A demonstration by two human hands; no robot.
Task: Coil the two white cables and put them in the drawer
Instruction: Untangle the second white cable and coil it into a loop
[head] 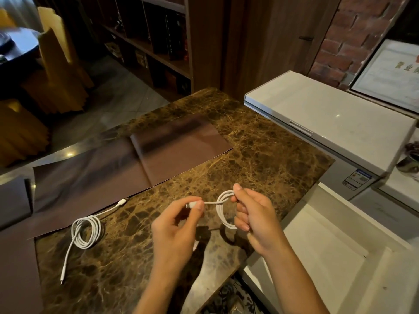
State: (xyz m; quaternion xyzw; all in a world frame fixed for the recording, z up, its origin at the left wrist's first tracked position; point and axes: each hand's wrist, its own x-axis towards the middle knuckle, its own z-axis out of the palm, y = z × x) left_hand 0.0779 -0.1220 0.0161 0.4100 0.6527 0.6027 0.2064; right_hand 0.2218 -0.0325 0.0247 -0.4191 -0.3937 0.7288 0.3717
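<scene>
Lying at the lower left of the frame, the first white cable [86, 232] rests loosely coiled on the marble counter [260, 143], both plug ends trailing free. At centre, your left hand [176, 227] pinches the plug end of the second white cable [223, 209] between thumb and fingertips. Just right of it, your right hand [256, 220] closes around that cable's small coil, raised above the counter. At the lower right, the white drawer [340, 257] stands open.
</scene>
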